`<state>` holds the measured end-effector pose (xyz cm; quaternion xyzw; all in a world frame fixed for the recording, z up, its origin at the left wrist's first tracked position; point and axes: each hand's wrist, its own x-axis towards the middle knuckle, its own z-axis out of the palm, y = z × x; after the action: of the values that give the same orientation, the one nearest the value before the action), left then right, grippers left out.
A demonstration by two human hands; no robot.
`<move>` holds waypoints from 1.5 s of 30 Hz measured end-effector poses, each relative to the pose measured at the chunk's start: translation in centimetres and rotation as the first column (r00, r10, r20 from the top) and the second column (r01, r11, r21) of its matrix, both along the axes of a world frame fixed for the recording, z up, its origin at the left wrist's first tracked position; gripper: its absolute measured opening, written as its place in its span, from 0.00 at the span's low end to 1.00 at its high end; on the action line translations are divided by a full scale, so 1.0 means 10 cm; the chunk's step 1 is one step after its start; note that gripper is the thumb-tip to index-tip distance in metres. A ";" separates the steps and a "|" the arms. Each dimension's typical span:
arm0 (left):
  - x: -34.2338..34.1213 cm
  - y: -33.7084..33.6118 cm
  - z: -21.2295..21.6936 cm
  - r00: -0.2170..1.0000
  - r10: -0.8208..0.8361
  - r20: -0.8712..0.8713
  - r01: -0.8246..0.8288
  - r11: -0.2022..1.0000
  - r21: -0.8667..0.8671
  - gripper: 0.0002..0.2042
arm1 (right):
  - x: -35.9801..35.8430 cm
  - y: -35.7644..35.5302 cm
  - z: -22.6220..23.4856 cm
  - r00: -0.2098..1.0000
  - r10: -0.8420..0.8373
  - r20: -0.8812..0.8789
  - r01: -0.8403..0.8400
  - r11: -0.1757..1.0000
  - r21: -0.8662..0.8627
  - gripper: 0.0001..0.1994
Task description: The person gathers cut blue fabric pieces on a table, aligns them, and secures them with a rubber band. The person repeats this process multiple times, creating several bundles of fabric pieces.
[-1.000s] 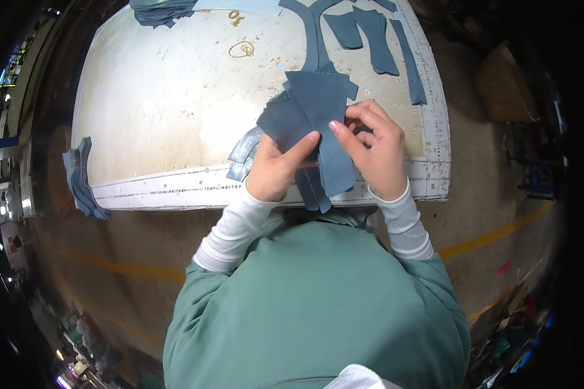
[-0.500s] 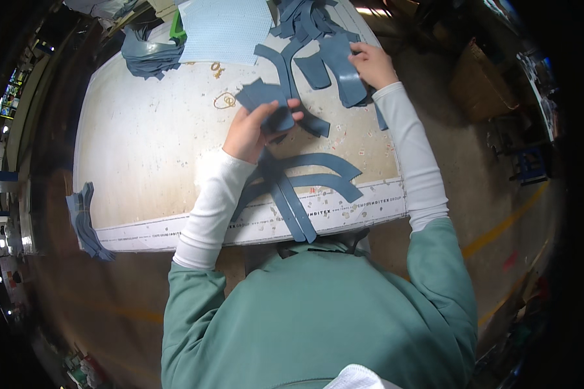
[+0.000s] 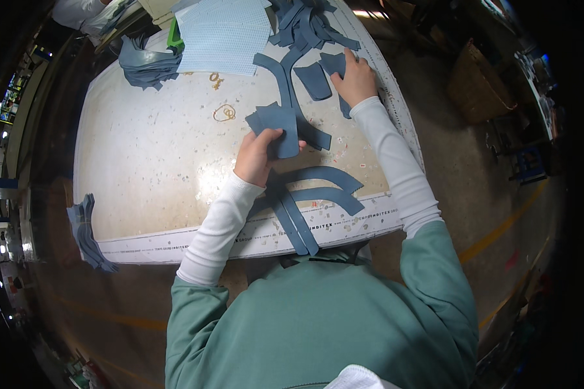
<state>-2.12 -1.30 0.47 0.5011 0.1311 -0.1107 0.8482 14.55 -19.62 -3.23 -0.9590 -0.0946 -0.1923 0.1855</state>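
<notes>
My left hand (image 3: pixel 256 155) is closed on a small fanned stack of blue-grey leather-like cut pieces (image 3: pixel 280 133), held above the table with the thumb on top. Farther right, my right hand (image 3: pixel 358 81) has its fingers curled over another blue-grey cut piece (image 3: pixel 331 62) lying on the table; the hand covers much of it. A similar tapered piece (image 3: pixel 313 82) lies just left of that hand. Between my hands runs a pair of long curved strips (image 3: pixel 291 94). Nearer me, more curved and straight strips (image 3: pixel 321 176) lie crossed, partly beneath my left hand.
The white-topped table (image 3: pixel 143 181) carries a heap of blue-grey strips (image 3: pixel 305 26) at the back, gridded sheets (image 3: pixel 224 39), a bundled stack (image 3: pixel 149 61) and rubber bands (image 3: pixel 224 113). Another bundle (image 3: pixel 87 230) hangs over the left edge. A brown bin (image 3: pixel 480 84) stands to the right.
My left hand has come slightly nearer me with its stack. My right hand has shifted left and nearer, from the piece's right edge to over it. The view has moved a little.
</notes>
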 end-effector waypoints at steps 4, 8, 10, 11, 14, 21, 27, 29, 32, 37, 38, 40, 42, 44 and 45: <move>-0.01 -0.04 -0.04 0.996 0.087 -0.026 -0.085 0.992 0.089 0.11 | -0.14 -0.03 0.05 0.995 -0.004 -0.103 -0.005 0.996 -0.084 0.35; -0.04 -0.07 -0.12 0.990 0.132 -0.053 -0.124 0.983 0.133 0.09 | -0.17 0.05 0.12 0.988 -0.051 -0.148 0.030 0.989 -0.142 0.35; -0.03 -0.05 -0.17 0.990 0.130 -0.046 -0.122 0.982 0.141 0.08 | -0.17 0.06 0.12 0.989 -0.060 -0.138 0.046 0.993 -0.105 0.35; -0.02 -0.02 -0.19 0.991 0.129 -0.044 -0.122 0.983 0.138 0.08 | -0.18 0.05 0.11 0.986 -0.064 -0.156 0.045 0.992 -0.120 0.35; 0.01 0.04 -0.25 0.996 0.084 0.013 -0.084 0.976 0.202 0.09 | -0.26 -0.02 0.03 0.981 -0.070 -0.183 0.040 0.985 -0.165 0.34; 0.03 0.04 -0.26 0.962 0.114 0.246 -0.145 0.983 0.110 0.19 | -0.44 -0.07 0.09 0.991 0.118 0.064 -0.115 0.992 -0.054 0.30; 0.05 0.05 -0.27 0.951 0.100 0.291 -0.109 0.994 0.017 0.15 | -0.78 0.11 0.26 0.728 0.685 -0.037 -0.460 0.527 0.714 0.14; 0.05 0.06 -0.28 0.962 0.049 0.270 -0.074 0.994 0.083 0.16 | -0.80 0.11 0.33 0.818 0.570 -0.077 -0.319 0.561 0.764 0.13; 0.04 0.03 -0.26 0.966 0.040 0.255 -0.063 0.995 0.084 0.15 | -0.80 0.06 0.41 0.826 0.561 -0.062 -0.247 0.457 0.854 0.10; 0.02 -0.01 -0.23 0.973 0.034 0.227 -0.050 0.997 0.061 0.15 | -0.92 0.16 0.35 0.738 0.673 -0.050 -0.299 0.393 0.869 0.11; 0.02 -0.01 -0.23 0.966 0.000 0.258 -0.016 0.998 0.061 0.15 | -0.94 0.19 0.33 0.732 0.675 -0.093 -0.287 0.430 0.856 0.12; 0.03 0.01 -0.24 0.958 -0.032 0.286 0.012 0.997 0.071 0.16 | -0.98 0.22 0.30 0.748 0.654 -0.117 -0.347 0.535 0.771 0.14; 0.03 0.01 -0.27 0.965 -0.019 0.263 -0.007 0.995 0.100 0.16 | -1.01 0.23 0.30 0.789 0.609 -0.079 -0.401 0.608 0.686 0.15; 0.02 0.00 -0.30 0.968 0.019 0.250 -0.040 0.996 0.080 0.16 | -1.02 0.24 0.31 0.802 0.595 -0.052 -0.411 0.614 0.674 0.15; 0.02 0.01 -0.30 0.963 0.021 0.268 -0.037 0.998 0.056 0.16 | -1.03 0.24 0.31 0.809 0.585 -0.055 -0.407 0.625 0.666 0.16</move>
<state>-1.94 -1.25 -2.58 0.5350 0.0261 -0.0257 0.8441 4.20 -17.26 -0.12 -0.7926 -0.2625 -0.0223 0.5499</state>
